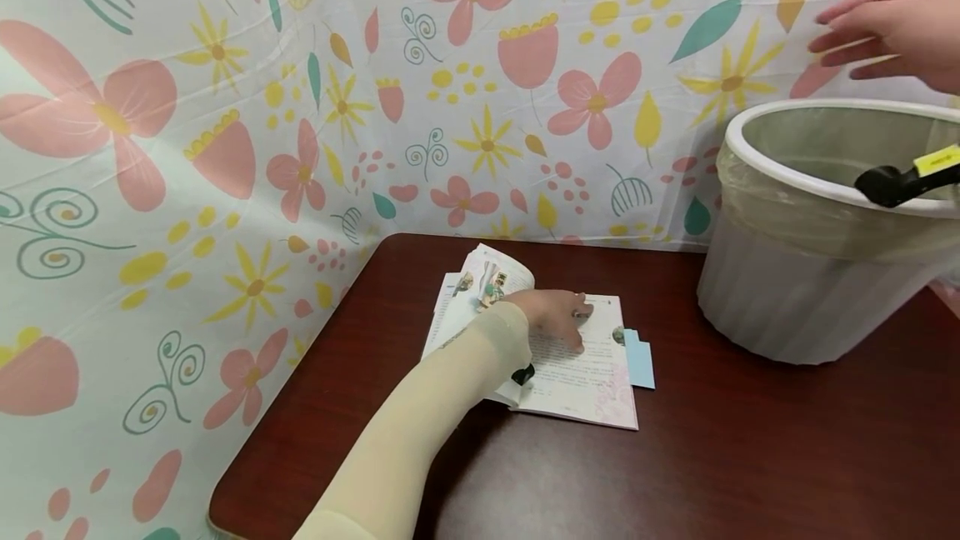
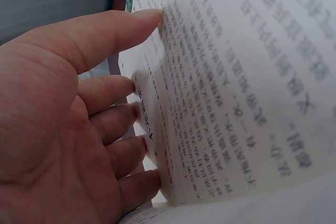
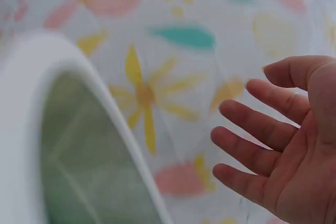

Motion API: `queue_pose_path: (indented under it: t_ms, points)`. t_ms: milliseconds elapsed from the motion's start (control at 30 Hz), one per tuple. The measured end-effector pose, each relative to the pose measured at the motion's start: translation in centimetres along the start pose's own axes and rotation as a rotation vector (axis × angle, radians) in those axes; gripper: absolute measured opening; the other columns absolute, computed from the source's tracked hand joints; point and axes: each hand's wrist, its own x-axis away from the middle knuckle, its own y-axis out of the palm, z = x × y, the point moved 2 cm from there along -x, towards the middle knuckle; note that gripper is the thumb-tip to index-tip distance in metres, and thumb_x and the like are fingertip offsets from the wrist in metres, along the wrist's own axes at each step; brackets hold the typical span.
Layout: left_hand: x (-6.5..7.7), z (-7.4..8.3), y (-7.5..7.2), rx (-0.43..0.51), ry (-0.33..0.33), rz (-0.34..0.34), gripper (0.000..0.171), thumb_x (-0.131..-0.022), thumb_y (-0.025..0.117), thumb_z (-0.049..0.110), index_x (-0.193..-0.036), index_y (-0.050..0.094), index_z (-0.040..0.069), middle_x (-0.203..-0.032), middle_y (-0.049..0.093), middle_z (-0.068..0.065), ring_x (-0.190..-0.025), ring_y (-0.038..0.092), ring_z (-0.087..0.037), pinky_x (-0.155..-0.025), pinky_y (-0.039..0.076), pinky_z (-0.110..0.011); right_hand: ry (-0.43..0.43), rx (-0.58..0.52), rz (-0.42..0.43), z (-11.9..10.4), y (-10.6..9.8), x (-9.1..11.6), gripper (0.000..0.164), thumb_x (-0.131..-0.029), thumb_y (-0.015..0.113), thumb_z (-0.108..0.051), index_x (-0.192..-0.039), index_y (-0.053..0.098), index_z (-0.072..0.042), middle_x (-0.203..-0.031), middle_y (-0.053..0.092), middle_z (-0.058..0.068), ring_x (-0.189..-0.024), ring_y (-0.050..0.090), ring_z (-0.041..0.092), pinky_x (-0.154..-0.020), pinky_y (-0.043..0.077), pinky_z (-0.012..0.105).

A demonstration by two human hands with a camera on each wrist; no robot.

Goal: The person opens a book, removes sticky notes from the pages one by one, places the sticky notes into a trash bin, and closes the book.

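Note:
An open book with printed pages and small coloured pictures lies on the dark red-brown table. My left hand rests on it with fingers spread, near the middle of the spread. In the left wrist view the fingertips of the left hand touch the printed page. Above the grey bin at the right, my right hand is raised in the air. The right wrist view shows the right hand with fingers apart and nothing held, beside the bin's white rim.
A clear plastic liner is folded over the bin's rim. Light blue tabs stick out from the book's right side. Behind the table hangs a flower-patterned curtain, which also covers the left side.

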Motion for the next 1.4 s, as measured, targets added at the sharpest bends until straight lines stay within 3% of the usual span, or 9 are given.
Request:
queue_pose_path:
  t_ms: [167, 300, 500, 667, 933, 1100, 1167, 1267, 1400]
  points:
    - [0.1, -0.2, 0.0, -0.002, 0.018, -0.004, 0.083, -0.091, 0.077, 0.043, -0.16, 0.031, 0.043, -0.172, 0.008, 0.021, -0.161, 0.009, -0.005, -0.128, 0.023, -0.029, -0.228, -0.022, 0.067, -3.3, 5.7, 3.4, 0.021, -0.102, 0.063, -0.013, -0.111, 0.075, -0.028, -0.094, 0.074, -0.026, -0.082, 0.068, -0.009, -0.064, 0.051, 0.006]
    - [0.4, -0.1, 0.0, -0.016, 0.029, -0.012, 0.082, -0.092, 0.075, 0.043, -0.161, 0.03, 0.041, -0.173, 0.007, 0.018, -0.161, 0.008, -0.006, -0.128, 0.023, -0.029, -0.354, 0.002, 0.034, -3.7, 10.1, 6.0, 0.025, -0.099, 0.066, -0.008, -0.119, 0.076, -0.019, -0.102, 0.075, -0.023, -0.092, 0.067, -0.01, -0.074, 0.049, 0.004]
    - [0.7, 0.0, 0.0, -0.007, 0.041, -0.023, 0.083, -0.094, 0.074, 0.042, -0.162, 0.028, 0.038, -0.174, 0.005, 0.016, -0.161, 0.007, -0.007, -0.128, 0.023, -0.029, -0.484, 0.088, -0.016, -1.5, 16.0, 9.8, 0.034, -0.098, 0.068, -0.005, -0.131, 0.07, -0.006, -0.114, 0.073, -0.023, -0.099, 0.068, -0.006, -0.078, 0.049, 0.006]
    - [1.0, 0.1, -0.2, -0.022, 0.041, -0.007, 0.081, -0.094, 0.074, 0.042, -0.162, 0.029, 0.04, -0.174, 0.006, 0.016, -0.161, 0.008, -0.007, -0.128, 0.022, -0.028, -0.51, 0.072, -0.063, 1.9, 20.1, 11.8, 0.035, -0.098, 0.065, 0.0, -0.132, 0.067, 0.002, -0.119, 0.071, -0.024, -0.106, 0.067, -0.007, -0.082, 0.052, 0.007]
    - [1.0, 0.3, 0.0, -0.04, 0.047, 0.0, 0.08, -0.094, 0.073, 0.043, -0.162, 0.031, 0.038, -0.174, 0.008, 0.014, -0.161, 0.01, -0.009, -0.129, 0.021, -0.029, -0.244, -0.025, -0.164, 10.4, 23.8, 12.7, 0.046, -0.105, 0.06, -0.019, -0.15, 0.052, -0.011, -0.122, 0.066, -0.027, -0.112, 0.063, -0.011, -0.089, 0.051, 0.009]
    - [0.8, 0.4, -0.2, -0.045, 0.03, -0.005, 0.081, -0.093, 0.074, 0.043, -0.161, 0.031, 0.039, -0.174, 0.008, 0.015, -0.161, 0.01, -0.007, -0.129, 0.021, -0.029, -0.073, -0.111, -0.258, 13.9, 25.9, 13.1, 0.057, -0.107, 0.055, -0.035, -0.159, 0.037, -0.016, -0.141, 0.061, -0.006, -0.127, 0.059, 0.003, -0.1, 0.053, 0.022]
    - [0.7, 0.4, -0.2, -0.043, 0.024, -0.01, 0.081, -0.093, 0.074, 0.043, -0.161, 0.031, 0.039, -0.174, 0.008, 0.015, -0.161, 0.01, -0.007, -0.129, 0.021, -0.029, 0.018, -0.199, -0.304, 14.8, 26.8, 13.2, 0.064, -0.108, 0.052, -0.041, -0.163, 0.028, -0.02, -0.156, 0.05, 0.008, -0.144, 0.048, 0.019, -0.115, 0.046, 0.039]
    - [0.6, 0.4, -0.3, -0.039, 0.01, -0.022, 0.082, -0.093, 0.074, 0.044, -0.161, 0.029, 0.04, -0.174, 0.008, 0.016, -0.161, 0.009, -0.006, -0.129, 0.021, -0.03, 0.145, -0.34, -0.349, 15.5, 28.0, 13.4, 0.074, -0.107, 0.047, -0.051, -0.167, 0.014, -0.023, -0.171, 0.022, 0.019, -0.159, 0.018, 0.037, -0.125, 0.023, 0.063]
    - [0.4, 0.5, -0.2, -0.03, 0.005, -0.027, 0.082, -0.093, 0.074, 0.045, -0.161, 0.029, 0.042, -0.173, 0.007, 0.018, -0.161, 0.009, -0.005, -0.129, 0.022, -0.031, 0.239, -0.437, -0.357, 16.2, 29.2, 13.8, 0.08, -0.107, 0.042, -0.056, -0.168, 0.002, -0.021, -0.174, 0.002, 0.016, -0.161, -0.005, 0.041, -0.125, 0.006, 0.07]
